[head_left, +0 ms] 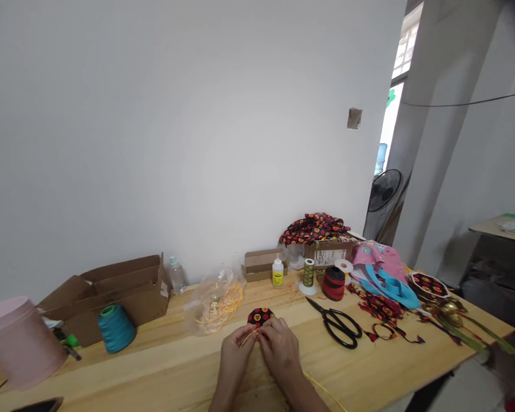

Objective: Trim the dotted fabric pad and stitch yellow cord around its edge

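Observation:
My left hand [236, 350] and my right hand [281, 348] meet low in the middle of the view, both with fingers pinched. Between the fingertips runs a thin yellow cord [326, 392], whose tail comes out past my right wrist and trails over the table to the lower right. Just beyond the fingers shows a round piece of dark fabric [260, 316] with red and orange dots. Its near part is hidden by my hands, and I cannot tell how the cord joins it. Black-handled scissors [337, 323] lie to the right of my right hand.
On the wooden table [154, 372] stand a teal thread cone [115, 329], an open cardboard box [124, 292], a pink bucket [21, 343], a bag of yellow cord [218, 303], a glue bottle [277, 273] and a red-black spool [333, 284]. Fabric scraps [380, 303] lie at right.

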`<state>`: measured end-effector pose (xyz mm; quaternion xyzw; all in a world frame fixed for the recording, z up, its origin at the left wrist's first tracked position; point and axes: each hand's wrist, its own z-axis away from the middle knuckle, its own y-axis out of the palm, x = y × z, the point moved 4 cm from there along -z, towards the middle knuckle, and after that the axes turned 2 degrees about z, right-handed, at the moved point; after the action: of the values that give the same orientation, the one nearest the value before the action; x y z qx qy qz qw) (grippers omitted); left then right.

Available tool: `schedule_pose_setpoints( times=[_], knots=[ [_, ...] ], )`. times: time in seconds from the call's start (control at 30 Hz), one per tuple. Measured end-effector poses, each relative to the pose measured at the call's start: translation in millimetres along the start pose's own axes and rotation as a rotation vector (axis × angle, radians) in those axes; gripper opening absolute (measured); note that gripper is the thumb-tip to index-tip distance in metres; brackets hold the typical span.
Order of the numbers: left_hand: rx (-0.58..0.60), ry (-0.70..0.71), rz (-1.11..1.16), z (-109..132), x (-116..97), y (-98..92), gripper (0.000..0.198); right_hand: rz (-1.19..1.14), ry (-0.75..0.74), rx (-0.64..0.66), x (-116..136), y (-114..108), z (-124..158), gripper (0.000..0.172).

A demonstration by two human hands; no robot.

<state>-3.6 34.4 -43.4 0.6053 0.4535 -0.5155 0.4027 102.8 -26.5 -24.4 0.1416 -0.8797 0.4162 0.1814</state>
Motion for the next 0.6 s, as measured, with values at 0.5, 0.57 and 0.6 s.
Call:
schedule_pose_setpoints(
  times=[0.5,0.57,0.6],
  knots=[
    [0.112,-0.051,0.055,2.4,2.6,9.2,0.046,-0.461,0.179,0.001,-14.6,2.9,-4.9,0.019],
    [0.098,-0.058,0.076,2.2,2.3,9.2,0.044,-0.514,0.202,-0.012,-14.6,3.5,-5.4,0.015],
    [0.095,-0.064,0.087,2.2,2.0,9.1,0.044,-0.558,0.216,-0.013,-14.7,4.3,-5.5,0.014]
  ],
)
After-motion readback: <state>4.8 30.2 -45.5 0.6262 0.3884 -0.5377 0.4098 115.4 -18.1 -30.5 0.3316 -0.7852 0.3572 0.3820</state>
